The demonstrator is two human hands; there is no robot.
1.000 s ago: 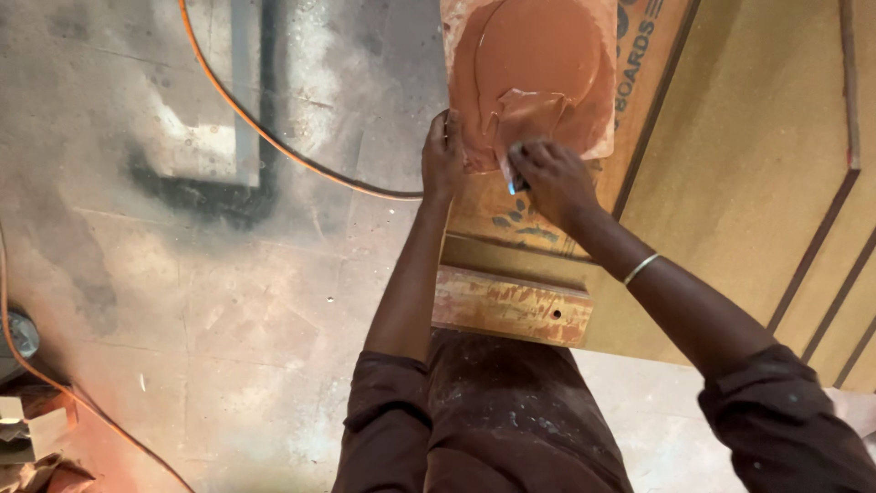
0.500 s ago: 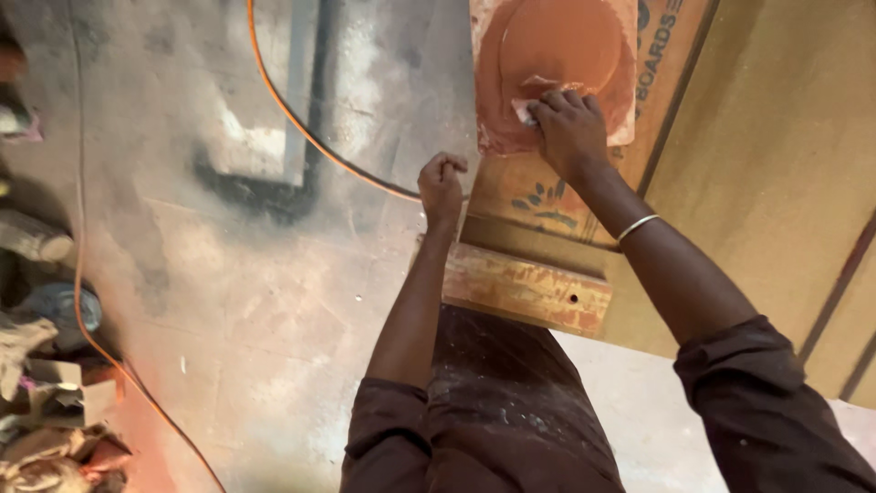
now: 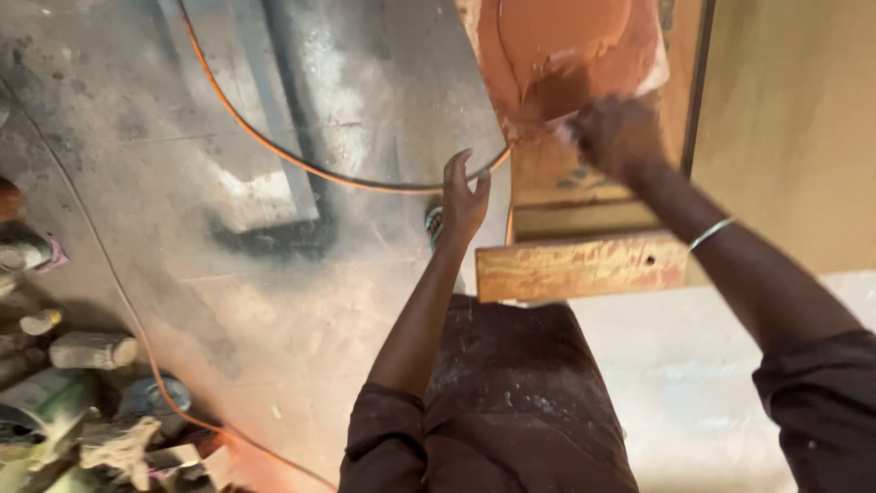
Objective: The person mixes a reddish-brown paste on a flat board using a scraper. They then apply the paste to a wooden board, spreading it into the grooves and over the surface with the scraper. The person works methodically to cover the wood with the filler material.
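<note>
Pressed against the lower edge of the reddish-brown putty patch (image 3: pixel 570 55), the right hand (image 3: pixel 620 137) is seen blurred, with fingers curled together over a small pale object that cannot be identified; whether it is firmly clamped cannot be told. The putty is spread over the upper part of a wooden board (image 3: pixel 584 173), whose lower edge is met by a paint-stained wooden block (image 3: pixel 579 267). The left hand (image 3: pixel 464 203) is held empty, fingers spread apart, just beside the board's left edge and above the dusty concrete floor (image 3: pixel 274 301). An orange cable (image 3: pixel 274 146) is laid in a curve across the floor towards the board. Tins and jars (image 3: pixel 91 351) are grouped at the floor's lower left corner.
</note>
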